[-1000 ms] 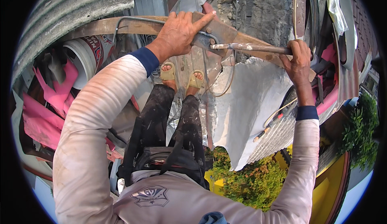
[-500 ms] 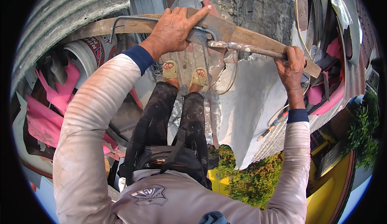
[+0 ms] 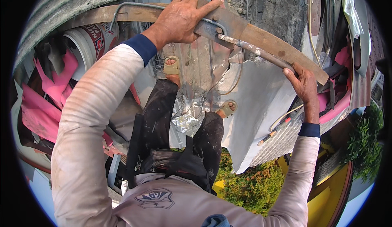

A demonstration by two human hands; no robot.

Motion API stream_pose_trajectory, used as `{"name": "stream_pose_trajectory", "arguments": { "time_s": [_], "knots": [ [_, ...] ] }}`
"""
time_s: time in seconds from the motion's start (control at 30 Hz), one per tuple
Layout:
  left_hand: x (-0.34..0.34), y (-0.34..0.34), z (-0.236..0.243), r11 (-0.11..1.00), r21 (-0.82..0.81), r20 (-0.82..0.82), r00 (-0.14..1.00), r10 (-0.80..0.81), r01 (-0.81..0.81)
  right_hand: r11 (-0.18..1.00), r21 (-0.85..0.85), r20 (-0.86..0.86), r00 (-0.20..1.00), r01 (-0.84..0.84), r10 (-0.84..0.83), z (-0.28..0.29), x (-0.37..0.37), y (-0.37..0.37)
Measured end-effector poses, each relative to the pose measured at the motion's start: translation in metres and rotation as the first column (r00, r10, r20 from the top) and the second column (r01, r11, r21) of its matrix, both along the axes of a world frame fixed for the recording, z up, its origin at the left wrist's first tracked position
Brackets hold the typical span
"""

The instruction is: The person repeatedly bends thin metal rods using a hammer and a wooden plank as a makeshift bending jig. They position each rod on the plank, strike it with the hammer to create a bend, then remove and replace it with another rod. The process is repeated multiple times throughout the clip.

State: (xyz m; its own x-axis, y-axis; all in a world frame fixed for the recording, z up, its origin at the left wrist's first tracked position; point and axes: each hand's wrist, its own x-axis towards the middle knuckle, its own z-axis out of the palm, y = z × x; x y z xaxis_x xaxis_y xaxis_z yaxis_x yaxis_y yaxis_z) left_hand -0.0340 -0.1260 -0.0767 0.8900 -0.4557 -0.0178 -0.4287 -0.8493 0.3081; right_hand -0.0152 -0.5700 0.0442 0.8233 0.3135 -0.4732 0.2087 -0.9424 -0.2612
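Observation:
A long wooden plank [image 3: 277,43] runs across in front of me, bowed by the lens, with a rusty metal plate [image 3: 222,18] at its middle. My left hand [image 3: 179,21] grips the plank beside the plate, its index finger stretched along the top. A bent grey metal rod [image 3: 136,4] passes under this hand and curves down at both sides. My right hand [image 3: 304,84] is closed around the right end of a paint-flecked rod [image 3: 261,52], just below the plank's right end. The rod's far tip lies against the plank near the plate.
Below me lies a grey metal sheet [image 3: 265,92]; a red-and-black handled tool [image 3: 274,134] rests at its right edge. A white bucket [image 3: 79,51] and crumpled pink sheets [image 3: 59,74] are at left. Corrugated roofing [image 3: 77,4] fills the upper left. Bushes [image 3: 253,186] show beyond the lower edge.
My right foot has stepped to the right and nearer to me. My right hand has moved slightly right and down, its thumb now showing. The plank has shifted a little to the right.

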Motion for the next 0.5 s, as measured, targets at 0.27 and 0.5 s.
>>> {"name": "stream_pose_trajectory", "arguments": {
  "time_s": [0.27,0.5],
  "knots": [
    [-0.002,0.014,-0.008,0.954,-0.298,0.030,0.999,0.033,-0.022,0.986,0.020,0.300,0.942,-0.166,0.153,-0.026,-0.021,-0.008],
    [0.010,-0.002,-0.019,0.836,-0.422,0.280,0.826,0.489,-0.351,0.987,0.030,0.349,0.927,-0.156,0.136,-0.036,-0.038,-0.007]
  ]
}}
